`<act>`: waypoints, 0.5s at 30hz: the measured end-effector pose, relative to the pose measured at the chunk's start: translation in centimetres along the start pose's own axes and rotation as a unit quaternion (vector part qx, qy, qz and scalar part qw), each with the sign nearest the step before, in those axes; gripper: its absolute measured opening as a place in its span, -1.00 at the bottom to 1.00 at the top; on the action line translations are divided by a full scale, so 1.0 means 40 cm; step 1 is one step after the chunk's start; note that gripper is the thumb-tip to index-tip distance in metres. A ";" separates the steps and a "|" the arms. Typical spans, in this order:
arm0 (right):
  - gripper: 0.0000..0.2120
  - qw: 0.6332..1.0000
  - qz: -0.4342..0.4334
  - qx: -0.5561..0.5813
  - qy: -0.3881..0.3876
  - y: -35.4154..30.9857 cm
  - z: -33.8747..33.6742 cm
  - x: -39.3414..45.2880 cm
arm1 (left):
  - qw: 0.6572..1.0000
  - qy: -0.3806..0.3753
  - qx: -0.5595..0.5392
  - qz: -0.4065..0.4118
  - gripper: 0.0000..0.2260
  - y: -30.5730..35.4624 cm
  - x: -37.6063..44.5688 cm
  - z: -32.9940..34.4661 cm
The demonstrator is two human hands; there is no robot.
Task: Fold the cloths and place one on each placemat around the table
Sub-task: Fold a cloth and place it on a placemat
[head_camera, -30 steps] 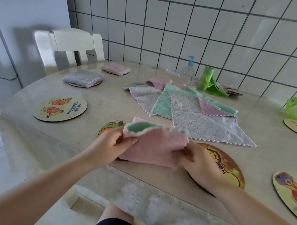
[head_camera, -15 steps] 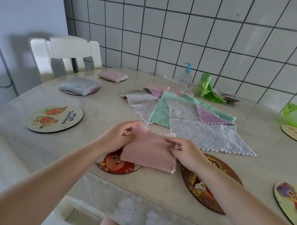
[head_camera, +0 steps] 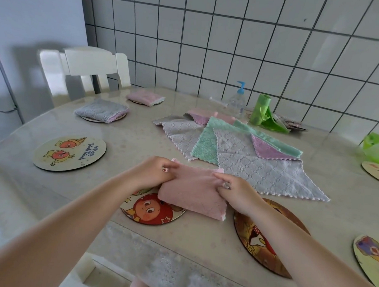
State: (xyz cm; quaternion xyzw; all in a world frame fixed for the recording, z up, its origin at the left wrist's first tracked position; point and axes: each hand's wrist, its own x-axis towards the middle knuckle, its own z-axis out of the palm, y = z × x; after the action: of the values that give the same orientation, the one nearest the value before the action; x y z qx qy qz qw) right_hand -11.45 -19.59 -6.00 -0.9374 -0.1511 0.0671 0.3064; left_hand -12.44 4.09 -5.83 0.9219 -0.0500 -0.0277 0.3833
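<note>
Partly hidden placemat point(head_camera: 153, 211), pink cloth point(head_camera: 192, 195) overlapping

- 2 forearms in view, entering from 7 o'clock and 5 o'clock; both bare, no sleeve visible up to the frame edge.
- Left hand point(head_camera: 153, 172): bare, no glove, no ring or watch seen.
- Right hand point(head_camera: 236, 192): bare, no glove; fingertip detail blurred.
- At 6 o'clock, a small part of the person's lap shows; clothing cannot be told.

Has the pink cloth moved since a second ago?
Yes. The pink cloth has come down from above onto the red-faced placemat, still held by both hands.
</note>
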 end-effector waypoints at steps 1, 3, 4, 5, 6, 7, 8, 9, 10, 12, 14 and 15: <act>-0.52 1.000 0.002 0.003 0.002 0.001 0.000 0.002 | 1.000 -0.013 0.003 -0.006 -0.62 0.003 0.001 -0.006; -0.51 0.999 0.009 0.033 0.010 0.001 -0.004 -0.002 | 0.999 -0.028 -0.006 -0.014 -0.58 0.006 -0.003 -0.017; -0.51 0.998 0.015 0.062 0.015 0.001 -0.007 -0.006 | 0.999 -0.028 -0.023 -0.018 -0.57 0.005 -0.009 -0.022; -0.52 0.995 0.019 0.094 0.019 0.002 -0.010 -0.012 | 0.998 -0.025 -0.046 -0.021 -0.56 0.002 -0.017 -0.026; -0.52 0.992 0.023 0.126 0.021 0.001 -0.014 -0.022 | 0.997 -0.024 -0.070 -0.023 -0.57 0.000 -0.029 -0.027; -0.52 0.987 0.026 0.155 0.019 0.000 -0.017 -0.034 | 0.996 -0.024 -0.088 -0.023 -0.59 -0.001 -0.039 -0.027; -0.52 0.984 0.026 0.177 0.016 -0.001 -0.020 -0.048 | 0.995 -0.024 -0.094 -0.022 -0.61 -0.002 -0.048 -0.025; -0.51 0.982 0.022 0.185 0.011 -0.003 -0.022 -0.060 | 0.996 -0.024 -0.088 -0.021 -0.64 -0.002 -0.054 -0.022; -0.50 0.984 0.014 0.175 0.007 -0.005 -0.022 -0.069 | 0.997 -0.021 -0.076 -0.023 -0.66 -0.002 -0.058 -0.018; -0.52 0.993 -0.004 0.120 0.001 -0.014 -0.020 -0.075 | 0.999 -0.010 -0.037 -0.018 -0.65 -0.003 -0.058 -0.010; -0.56 0.998 -0.014 0.067 -0.008 -0.022 -0.012 -0.070 | 1.000 0.010 0.005 0.000 -0.61 -0.003 -0.057 0.003; -0.57 0.999 -0.012 0.051 -0.012 -0.024 -0.007 -0.067 | 0.999 0.024 0.019 0.010 -0.61 -0.004 -0.056 0.010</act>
State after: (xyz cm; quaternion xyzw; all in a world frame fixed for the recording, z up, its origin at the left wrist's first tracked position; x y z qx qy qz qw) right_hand -14.14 -19.88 -5.11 -0.9178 -0.1620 0.0826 0.3529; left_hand -14.68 4.17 -6.18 0.9288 -0.0508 -0.0008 0.3672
